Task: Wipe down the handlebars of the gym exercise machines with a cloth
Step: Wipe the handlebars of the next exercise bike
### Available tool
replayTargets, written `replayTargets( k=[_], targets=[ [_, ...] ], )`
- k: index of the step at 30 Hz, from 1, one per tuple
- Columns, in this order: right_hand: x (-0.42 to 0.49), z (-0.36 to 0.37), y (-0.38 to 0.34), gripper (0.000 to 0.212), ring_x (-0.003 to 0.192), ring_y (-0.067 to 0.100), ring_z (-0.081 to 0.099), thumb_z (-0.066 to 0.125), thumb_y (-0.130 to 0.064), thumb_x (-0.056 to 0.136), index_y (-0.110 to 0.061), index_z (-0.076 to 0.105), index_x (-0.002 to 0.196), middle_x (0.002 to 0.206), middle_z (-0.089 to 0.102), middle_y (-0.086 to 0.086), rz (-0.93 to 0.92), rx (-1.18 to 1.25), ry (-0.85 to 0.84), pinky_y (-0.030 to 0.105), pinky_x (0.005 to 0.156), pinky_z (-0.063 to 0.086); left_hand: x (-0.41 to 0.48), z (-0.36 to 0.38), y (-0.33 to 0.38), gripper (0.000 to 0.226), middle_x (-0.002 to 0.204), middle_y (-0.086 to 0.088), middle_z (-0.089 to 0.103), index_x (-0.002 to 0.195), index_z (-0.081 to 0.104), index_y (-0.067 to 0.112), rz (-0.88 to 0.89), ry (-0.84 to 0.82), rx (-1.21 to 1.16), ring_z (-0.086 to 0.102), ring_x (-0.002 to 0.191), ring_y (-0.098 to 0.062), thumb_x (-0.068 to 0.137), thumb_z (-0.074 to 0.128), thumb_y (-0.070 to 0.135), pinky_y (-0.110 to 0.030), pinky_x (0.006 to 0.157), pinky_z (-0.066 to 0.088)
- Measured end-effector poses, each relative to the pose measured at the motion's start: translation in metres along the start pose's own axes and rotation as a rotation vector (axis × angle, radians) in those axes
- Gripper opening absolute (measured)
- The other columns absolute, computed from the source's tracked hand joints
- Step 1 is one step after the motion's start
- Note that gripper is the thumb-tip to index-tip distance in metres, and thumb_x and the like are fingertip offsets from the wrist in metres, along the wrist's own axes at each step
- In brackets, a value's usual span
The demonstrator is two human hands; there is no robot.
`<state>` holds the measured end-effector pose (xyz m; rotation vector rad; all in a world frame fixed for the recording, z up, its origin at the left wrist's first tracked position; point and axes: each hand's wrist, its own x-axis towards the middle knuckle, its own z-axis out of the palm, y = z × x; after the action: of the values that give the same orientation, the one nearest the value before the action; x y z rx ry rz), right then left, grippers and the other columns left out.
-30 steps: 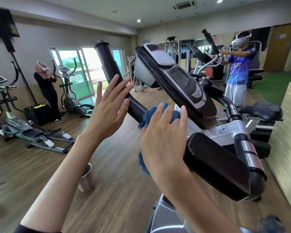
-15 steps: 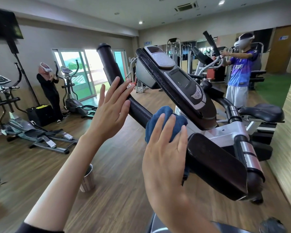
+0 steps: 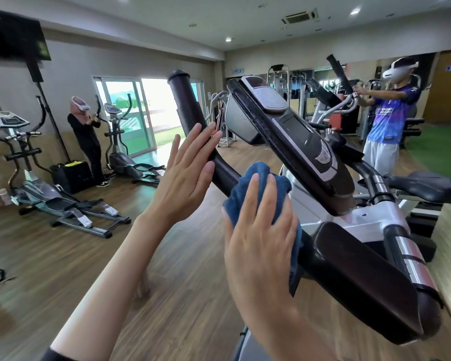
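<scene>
A black handlebar (image 3: 190, 110) of an exercise bike rises up and to the left in front of me. My right hand (image 3: 261, 235) presses a blue cloth (image 3: 248, 186) around the bar's lower stretch, just left of the tilted console (image 3: 294, 142). My left hand (image 3: 185, 178) is flat with its fingers stretched out, fingertips resting against the bar higher up; it holds nothing. A black padded armrest (image 3: 362, 277) sits at lower right, partly behind my right wrist.
The bike's saddle (image 3: 427, 187) is at the right. Elliptical trainers (image 3: 63, 201) stand on the wooden floor at the left, one with a person in black (image 3: 86, 142). A person in a blue shirt (image 3: 385, 126) works at a machine at the back right. A small bin (image 3: 141, 285) stands below my left forearm.
My right hand has slid the blue cloth up along the handlebar, toward my left hand. My left hand has stayed flat against the bar. The view has shifted slightly.
</scene>
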<state>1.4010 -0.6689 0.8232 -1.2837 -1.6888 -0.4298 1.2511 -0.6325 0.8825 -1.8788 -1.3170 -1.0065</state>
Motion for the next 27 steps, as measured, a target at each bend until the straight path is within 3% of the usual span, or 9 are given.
replayTargets(
  k=[2, 7, 12, 16, 20, 24, 27],
  targets=[
    [0.010, -0.002, -0.004, 0.056, 0.108, 0.040, 0.060, 0.036, -0.042, 0.099, -0.003, 0.049, 0.137, 0.136, 0.053, 0.018, 0.016, 0.061, 0.025, 0.046, 0.088, 0.052, 0.001, 0.002, -0.004, 0.049, 0.154, 0.011, 0.015, 0.149, 0.023, 0.014, -0.012, 0.011, -0.037, 0.001, 0.146, -0.004, 0.101, 0.026, 0.024, -0.033, 0.120, -0.002],
    [0.029, 0.009, -0.015, 0.051, 0.097, 0.036, 0.064, 0.035, -0.041, 0.101, -0.006, 0.057, 0.131, 0.129, 0.060, 0.015, -0.005, 0.132, 0.140, 0.042, 0.077, 0.054, 0.006, 0.003, -0.018, 0.051, 0.156, 0.005, 0.015, 0.150, 0.021, 0.010, -0.029, 0.082, -0.118, 0.004, 0.147, -0.012, 0.101, 0.025, 0.024, -0.046, 0.120, 0.007],
    [0.021, 0.004, 0.008, 0.052, 0.097, 0.028, 0.064, 0.041, -0.047, 0.098, -0.019, 0.046, 0.142, 0.137, 0.055, 0.006, -0.092, 0.126, 0.136, 0.046, 0.087, 0.052, 0.011, 0.015, -0.033, 0.052, 0.157, -0.009, 0.015, 0.149, 0.019, 0.004, 0.018, 0.153, -0.225, 0.008, 0.147, -0.020, 0.100, 0.028, 0.021, -0.054, 0.118, 0.012],
    [0.023, 0.007, 0.006, 0.052, 0.096, 0.033, 0.064, 0.044, -0.048, 0.094, -0.016, 0.054, 0.134, 0.140, 0.051, 0.015, -0.104, 0.045, 0.156, 0.040, 0.069, 0.056, 0.015, 0.017, -0.047, 0.053, 0.157, -0.012, 0.009, 0.148, 0.015, -0.001, 0.039, 0.226, -0.407, 0.004, 0.147, -0.017, 0.101, 0.027, 0.021, -0.039, 0.121, 0.008],
    [0.039, 0.025, -0.026, 0.053, 0.097, 0.034, 0.064, 0.039, -0.046, 0.098, -0.009, 0.053, 0.133, 0.132, 0.055, 0.018, -0.103, -0.052, 0.247, 0.040, 0.075, 0.055, 0.022, 0.011, -0.056, 0.056, 0.159, -0.015, 0.005, 0.149, 0.013, -0.001, -0.012, 0.205, -0.603, 0.002, 0.147, -0.013, 0.100, 0.024, 0.025, -0.026, 0.119, 0.004],
    [0.075, 0.043, -0.068, 0.057, 0.085, 0.031, 0.066, 0.041, -0.045, 0.097, -0.006, 0.048, 0.138, 0.124, 0.059, 0.017, -0.021, -0.016, 0.307, 0.037, 0.068, 0.055, 0.031, 0.004, -0.062, 0.056, 0.159, -0.008, 0.012, 0.150, 0.013, 0.002, 0.016, 0.165, -0.755, 0.006, 0.147, -0.010, 0.100, 0.021, 0.026, -0.023, 0.119, 0.006],
    [0.077, 0.045, -0.075, 0.057, 0.096, 0.030, 0.065, 0.043, -0.044, 0.097, -0.008, 0.043, 0.142, 0.128, 0.057, 0.015, 0.002, 0.052, 0.308, 0.040, 0.073, 0.057, 0.038, 0.000, -0.067, 0.054, 0.154, 0.000, 0.016, 0.149, 0.017, 0.003, 0.025, 0.175, -0.813, 0.010, 0.144, -0.003, 0.101, 0.021, 0.026, -0.015, 0.116, 0.008]
  ],
)
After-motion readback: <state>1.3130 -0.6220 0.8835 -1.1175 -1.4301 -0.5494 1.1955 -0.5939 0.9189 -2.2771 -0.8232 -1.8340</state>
